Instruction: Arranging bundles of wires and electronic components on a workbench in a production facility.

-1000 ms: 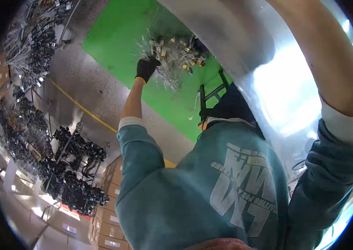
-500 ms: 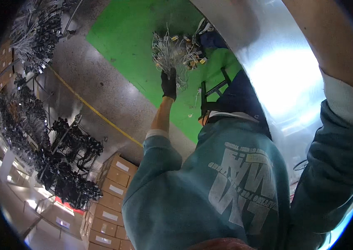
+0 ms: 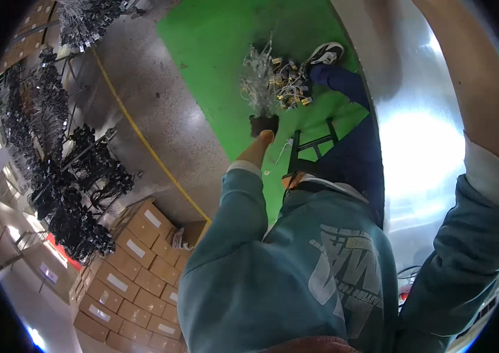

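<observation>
My left hand (image 3: 264, 125), in a black glove, is closed round the near end of a bundle of thin grey-white cables (image 3: 258, 79). The cables fan out away from the fist above the green floor. Beside them, to the right, lies a cluster of dark and yellow connectors (image 3: 293, 85) with pale wires; whether they belong to the same bundle I cannot tell. My right forearm (image 3: 479, 76) reaches up over the shiny metal table (image 3: 420, 147), and its hand lies beyond the picture's upper edge.
A black metal stool frame (image 3: 314, 144) stands by my legs, and my shoe (image 3: 326, 54) rests on the green floor (image 3: 202, 53). To the left are racks of hanging black cables (image 3: 55, 170) and stacked cardboard boxes (image 3: 137, 270). A yellow line (image 3: 137, 129) crosses the grey floor.
My left hand and the cable bundle have shifted a little to the right and turned. The view has swung, so more boxes and my shoe now show.
</observation>
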### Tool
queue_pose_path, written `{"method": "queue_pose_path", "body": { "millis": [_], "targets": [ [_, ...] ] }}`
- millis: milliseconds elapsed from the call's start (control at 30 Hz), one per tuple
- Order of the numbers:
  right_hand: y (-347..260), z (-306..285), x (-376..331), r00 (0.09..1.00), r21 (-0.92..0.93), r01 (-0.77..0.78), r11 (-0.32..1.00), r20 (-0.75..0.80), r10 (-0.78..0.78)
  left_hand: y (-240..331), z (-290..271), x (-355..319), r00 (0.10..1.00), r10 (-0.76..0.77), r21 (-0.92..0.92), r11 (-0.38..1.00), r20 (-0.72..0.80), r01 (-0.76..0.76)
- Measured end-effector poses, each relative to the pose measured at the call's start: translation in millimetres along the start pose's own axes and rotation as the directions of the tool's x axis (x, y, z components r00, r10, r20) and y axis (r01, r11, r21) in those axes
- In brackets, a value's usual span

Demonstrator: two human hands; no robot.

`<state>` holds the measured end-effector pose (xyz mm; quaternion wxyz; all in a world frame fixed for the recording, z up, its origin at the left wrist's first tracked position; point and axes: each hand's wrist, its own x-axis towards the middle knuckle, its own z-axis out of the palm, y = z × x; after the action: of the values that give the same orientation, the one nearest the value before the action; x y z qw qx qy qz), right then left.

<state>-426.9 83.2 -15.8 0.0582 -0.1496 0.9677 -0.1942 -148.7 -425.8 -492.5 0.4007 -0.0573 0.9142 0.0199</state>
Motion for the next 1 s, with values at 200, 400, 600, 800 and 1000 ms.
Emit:
{"method": "queue_pose_path", "body": {
  "millis": [200, 400, 600, 800, 1000],
  "targets": [
    [7.0, 21.6, -12.9, 0.997, -0.107, 0.047, 0.993, 0.059, -0.040, 35.0, -39.0, -6.3, 0.995, 0.102, -0.012, 0.995, 0.005, -0.102],
    [-1.8, 28.6, -8.1, 0.907, -0.238, -0.340, 0.910, -0.339, 0.250, 56.4, -106.0, 10.4, 0.881, 0.468, 0.058, 0.884, -0.069, -0.464],
    [2.8, 37.7, -5.5, 0.914, -0.220, -0.291, 0.931, -0.352, 0.203, 29.6, -181.3, 7.6, 0.872, 0.440, -0.187, 0.895, 0.215, -0.406],
    [-14.7, 29.9, -7.9, 0.884, -0.080, -0.367, 0.927, -0.341, 0.321, -37.7, -196.9, -3.7, 0.866, 0.228, -0.010, 0.968, 0.446, -0.250],
    [-2.7, 28.4, -5.3, 0.887, -0.128, -0.404, 0.906, -0.297, 0.353, -10.5, -120.1, -2.5, 0.778, -0.067, 0.424, 0.866, 0.625, -0.266]
  ]
}}
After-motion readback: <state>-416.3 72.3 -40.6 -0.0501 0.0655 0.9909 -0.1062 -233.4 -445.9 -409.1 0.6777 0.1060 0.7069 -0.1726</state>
